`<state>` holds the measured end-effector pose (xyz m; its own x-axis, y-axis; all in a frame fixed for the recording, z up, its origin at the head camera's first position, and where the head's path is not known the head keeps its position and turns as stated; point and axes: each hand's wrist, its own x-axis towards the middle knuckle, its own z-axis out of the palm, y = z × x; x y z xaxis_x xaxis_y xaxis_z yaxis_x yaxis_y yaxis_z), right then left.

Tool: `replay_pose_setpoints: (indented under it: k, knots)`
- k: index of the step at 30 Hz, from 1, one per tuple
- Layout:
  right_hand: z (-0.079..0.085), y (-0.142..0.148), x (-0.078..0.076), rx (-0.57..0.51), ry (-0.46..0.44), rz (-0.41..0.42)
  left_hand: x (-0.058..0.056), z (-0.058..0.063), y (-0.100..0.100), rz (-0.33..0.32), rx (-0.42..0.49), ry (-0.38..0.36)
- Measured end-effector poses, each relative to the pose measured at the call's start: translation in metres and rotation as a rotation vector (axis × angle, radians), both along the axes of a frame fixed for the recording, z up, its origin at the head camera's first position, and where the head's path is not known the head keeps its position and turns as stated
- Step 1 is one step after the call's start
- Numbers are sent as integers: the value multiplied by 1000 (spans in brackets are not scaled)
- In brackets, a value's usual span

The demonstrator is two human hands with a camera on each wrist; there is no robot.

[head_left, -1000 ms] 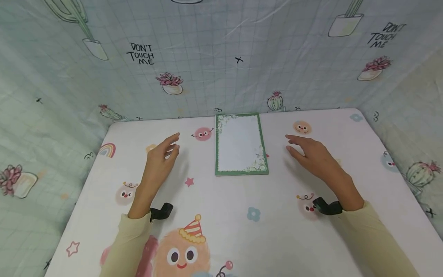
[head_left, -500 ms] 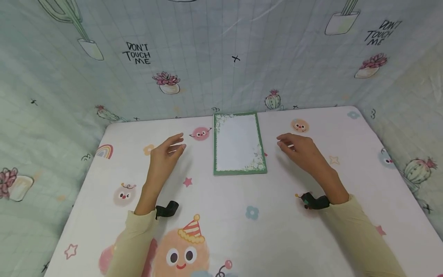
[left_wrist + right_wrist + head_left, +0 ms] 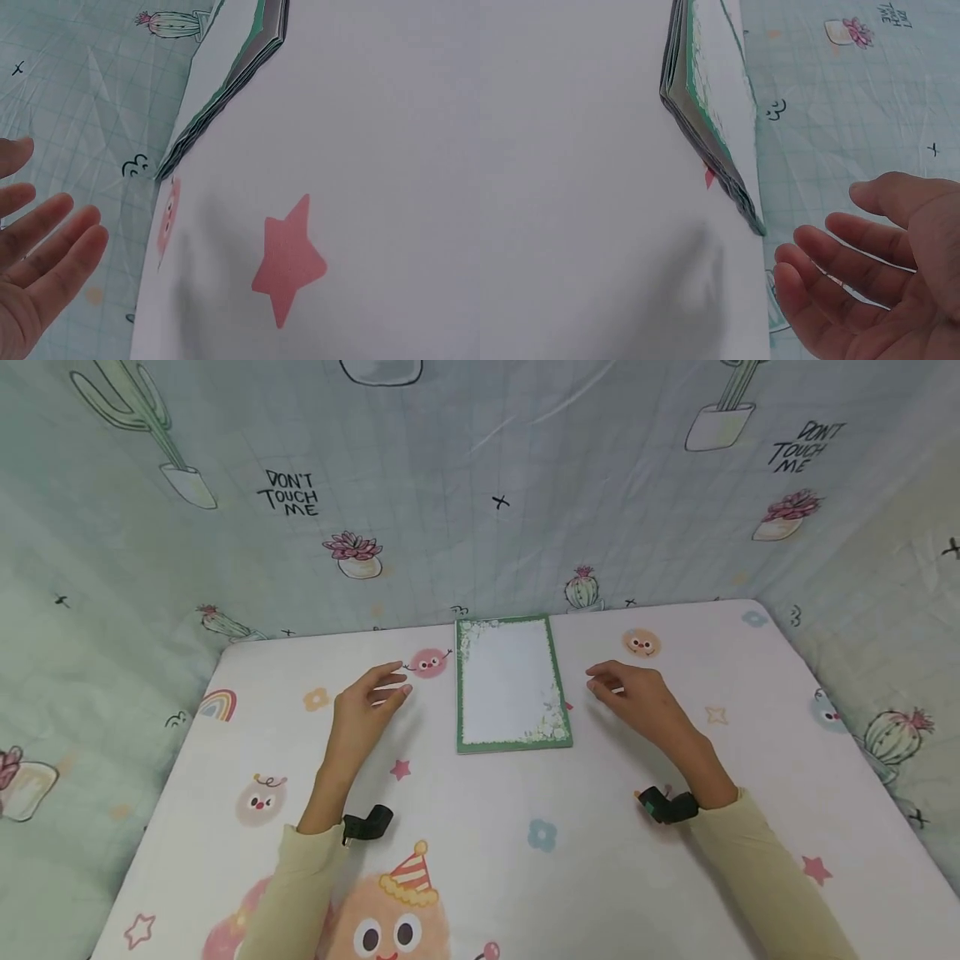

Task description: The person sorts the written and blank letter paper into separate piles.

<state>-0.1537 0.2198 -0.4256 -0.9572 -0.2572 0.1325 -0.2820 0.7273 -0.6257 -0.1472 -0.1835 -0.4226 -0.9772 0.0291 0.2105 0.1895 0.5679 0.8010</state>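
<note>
A thin stack of paper sheets [image 3: 510, 685], white with a green floral border, lies flat near the far edge of the table. Its layered edges show in both wrist views. My left hand [image 3: 365, 706] hovers to the left of the stack, fingers relaxed and holding nothing. On the other side, my right hand [image 3: 633, 693] is held above the table with loosely bent fingers, also holding nothing. Neither hand touches the paper. In the left wrist view the spread fingers [image 3: 71, 244] are apart from the stack.
The white table [image 3: 480, 827] is printed with cartoon faces, stars and flowers. A cloth curtain [image 3: 420, 527] with cactus drawings rises behind the far edge and along both sides. Each wrist wears a small black camera [image 3: 367, 822].
Both hands have moved inward, closer to the paper stack from either side. The head view has shifted slightly. The stack has stayed in place on the table.
</note>
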Motion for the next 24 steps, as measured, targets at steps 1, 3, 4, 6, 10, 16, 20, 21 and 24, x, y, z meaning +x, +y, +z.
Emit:
replay_pose_setpoints:
  k: [1,3,4,6,10,16,20,21,24]
  knots:
    - [-1,0,0,-6,-3,2,1,-1,0,2,0,-6]
    - [-3,-1,0,-12,-10,3,1,-3,1,0,4,-14]
    - [-4,-1,0,-14,-14,3,1,-3,2,-4,6,-18]
    - [-4,-2,-2,-18,-15,3,-1,-3,4,-9,16,-23]
    - [-3,-3,-7,-24,2,6,-4,-2,9,-16,36,-25]
    - [-5,-8,-11,-36,-2,1,-6,-4,20,-53,28,-62]
    - [-8,-9,-14,-43,-23,-13,-8,-9,26,-66,34,-75]
    - [-9,-9,-14,-43,-25,-12,-9,-10,27,-66,36,-75]
    - [-11,-10,-15,-43,-31,-17,-11,-11,30,-65,37,-85]
